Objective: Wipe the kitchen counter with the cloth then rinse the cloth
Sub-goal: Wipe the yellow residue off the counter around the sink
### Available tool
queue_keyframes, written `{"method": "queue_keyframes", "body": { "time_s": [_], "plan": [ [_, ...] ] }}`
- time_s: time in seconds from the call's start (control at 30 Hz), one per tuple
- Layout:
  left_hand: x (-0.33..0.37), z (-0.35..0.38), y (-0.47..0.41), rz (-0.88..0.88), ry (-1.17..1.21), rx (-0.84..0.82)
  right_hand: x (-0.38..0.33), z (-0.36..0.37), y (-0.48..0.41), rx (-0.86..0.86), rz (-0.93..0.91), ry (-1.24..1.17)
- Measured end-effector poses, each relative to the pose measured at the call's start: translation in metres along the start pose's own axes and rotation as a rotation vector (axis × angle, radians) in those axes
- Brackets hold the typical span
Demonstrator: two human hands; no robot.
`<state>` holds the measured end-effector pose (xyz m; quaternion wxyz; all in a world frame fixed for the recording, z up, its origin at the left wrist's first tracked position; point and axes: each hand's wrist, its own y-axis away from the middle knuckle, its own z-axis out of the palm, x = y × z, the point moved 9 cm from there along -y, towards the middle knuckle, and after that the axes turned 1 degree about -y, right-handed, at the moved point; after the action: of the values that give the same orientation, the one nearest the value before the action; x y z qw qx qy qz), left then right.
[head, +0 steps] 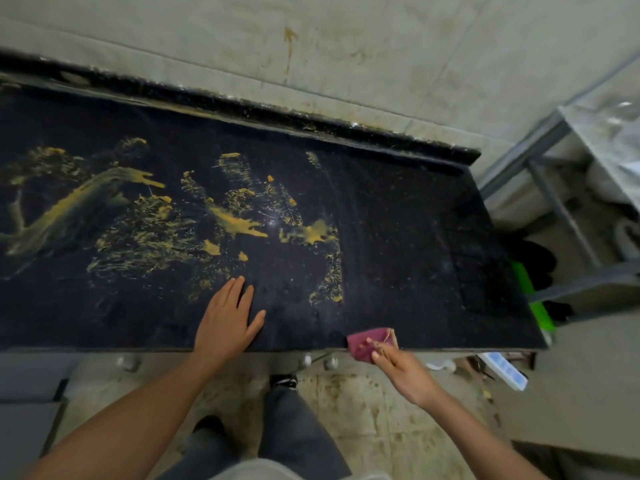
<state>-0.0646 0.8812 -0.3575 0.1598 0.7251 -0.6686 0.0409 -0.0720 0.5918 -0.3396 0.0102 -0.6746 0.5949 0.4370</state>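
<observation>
At the near edge of the table (433, 271), the right hand (403, 372) pinches a small maroon cloth (369, 342), bunched over the front lip and not yet flat on the surface. The left hand (225, 323) lies spread to its left, fingers straight, bracing on the top. Best play, I'd say: open the cloth out and pull long strokes toward this edge. Further in, yellow smears (239, 225) cover the middle and left, while the right end looks barer. At the far side, a raised back lip (311, 119) could trap residue. The right end drops off beside a metal rack (561, 209).
</observation>
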Motion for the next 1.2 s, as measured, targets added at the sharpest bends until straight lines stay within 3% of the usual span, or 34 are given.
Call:
{"method": "queue_keyframes", "body": {
  "time_s": [0.17, 0.3, 0.4, 0.57, 0.7, 0.8, 0.93, 1.07, 1.2],
  "plan": [
    [-0.001, -0.003, 0.001, 0.014, -0.001, 0.019, 0.018, 0.016, 0.037, -0.030, 0.090, -0.050],
    [0.000, -0.003, 0.002, 0.031, 0.017, -0.021, 0.033, -0.005, 0.048, 0.212, 0.192, -0.339],
    [0.002, -0.005, 0.002, 0.036, -0.014, -0.004, 0.032, -0.032, 0.036, 0.291, 0.253, -0.415],
    [0.000, 0.004, -0.001, 0.038, -0.045, -0.027, 0.010, -0.080, -0.017, 0.334, 0.215, -1.029],
    [-0.005, 0.006, -0.003, 0.001, -0.038, -0.037, -0.018, -0.109, -0.071, 0.229, 0.161, -1.206],
    [-0.009, 0.009, -0.004, -0.006, -0.017, -0.077, -0.035, -0.128, -0.108, 0.219, 0.155, -1.187],
    [-0.007, 0.010, -0.003, 0.022, -0.068, -0.022, -0.059, -0.169, -0.168, 0.373, 0.044, -1.145],
    [-0.007, 0.007, -0.001, -0.008, -0.079, -0.008, -0.121, -0.202, -0.218, 0.506, -0.231, -0.639],
    [-0.009, 0.005, 0.000, -0.031, -0.044, 0.026, -0.143, -0.170, -0.301, 0.348, -0.326, -0.233]
  ]
}}
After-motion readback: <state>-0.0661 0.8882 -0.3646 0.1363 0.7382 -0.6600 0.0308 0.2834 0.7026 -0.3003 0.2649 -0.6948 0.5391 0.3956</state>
